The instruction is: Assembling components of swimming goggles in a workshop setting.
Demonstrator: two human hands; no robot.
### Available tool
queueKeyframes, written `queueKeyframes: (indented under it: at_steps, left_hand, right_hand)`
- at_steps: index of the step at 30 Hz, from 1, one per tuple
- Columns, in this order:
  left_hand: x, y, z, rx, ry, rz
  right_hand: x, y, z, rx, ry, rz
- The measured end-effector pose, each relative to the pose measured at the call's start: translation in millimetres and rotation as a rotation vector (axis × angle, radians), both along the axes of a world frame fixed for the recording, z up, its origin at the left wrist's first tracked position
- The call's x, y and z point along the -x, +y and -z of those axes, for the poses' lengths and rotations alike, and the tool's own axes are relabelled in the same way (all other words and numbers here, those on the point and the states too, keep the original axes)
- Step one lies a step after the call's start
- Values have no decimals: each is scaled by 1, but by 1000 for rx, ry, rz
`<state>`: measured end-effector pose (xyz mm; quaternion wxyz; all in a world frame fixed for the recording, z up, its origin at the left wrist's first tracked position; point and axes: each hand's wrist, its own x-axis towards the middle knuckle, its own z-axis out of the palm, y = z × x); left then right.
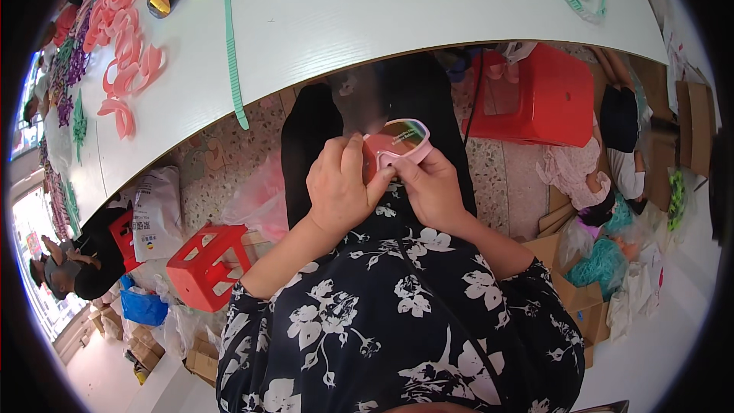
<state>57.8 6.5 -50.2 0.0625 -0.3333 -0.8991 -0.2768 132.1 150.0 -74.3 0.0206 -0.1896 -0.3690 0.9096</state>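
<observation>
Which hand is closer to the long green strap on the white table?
Left. The left hand is below the green strap, just to its right; the right hand is farther right, on the pink goggles.

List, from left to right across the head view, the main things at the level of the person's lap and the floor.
White printed bag → red plastic stool → left hand → pink goggles → right hand → red plastic crate → teal bundle.

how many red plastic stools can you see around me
2. One red plastic stool lies tipped on the floor at lower left; another red plastic stool stands under the white table edge at right. Clutter could hide more.
</observation>
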Motion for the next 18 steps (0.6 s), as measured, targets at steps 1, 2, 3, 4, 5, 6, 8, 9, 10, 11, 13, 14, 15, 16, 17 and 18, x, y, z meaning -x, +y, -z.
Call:
queueKeyframes:
  at_steps: [1,2,3,4,5,6,8,9,10,11,13,14,15,16,17,18]
  left_hand:
    - [0,0,-1,-4,9,8]
    - [-1,0,0,-13,19,9]
    - [-1,1,1,-22,30,10]
    - [-1,1,2,-30,41,11]
    - [-2,1,4,-29,42,10]
    - [-2,1,4,-28,39,6]
    - [-3,1,4,-26,32,-2]
    - [-3,1,4,-26,32,-3]
    - [-3,1,4,-25,31,-5]
    - [-2,0,4,-25,30,-6]
    - [-2,1,4,-29,22,-9]
    - [-2,1,4,-31,18,-10]
    - [-1,1,4,-29,14,-10]
    - [-1,1,3,-27,9,-10]
    - [-1,0,3,-25,5,-9]
    - [-1,0,3,-21,5,-9]
  right_hand:
    - [-1,0,-2,-3,10,7]
    - [-2,0,-7,-5,20,13]
    - [-2,0,-10,-8,31,20]
    - [-1,0,-9,-35,20,19]
    - [1,0,-8,-62,10,17]
    - [3,0,-8,-90,-1,18]
    - [4,0,-9,-114,-5,17]
    - [5,0,-9,-124,-7,17]
    - [6,-1,-10,-123,-9,17]
    - [7,-1,-11,-122,-11,17]
    - [8,-2,-11,-136,-12,17]
    - [8,-2,-10,-151,-9,16]
    - [9,-2,-10,-168,-6,16]
    - [9,-3,-10,-181,-12,17]
    - [9,-4,-11,-194,-18,17]
    - [9,-4,-11,-207,-25,17]
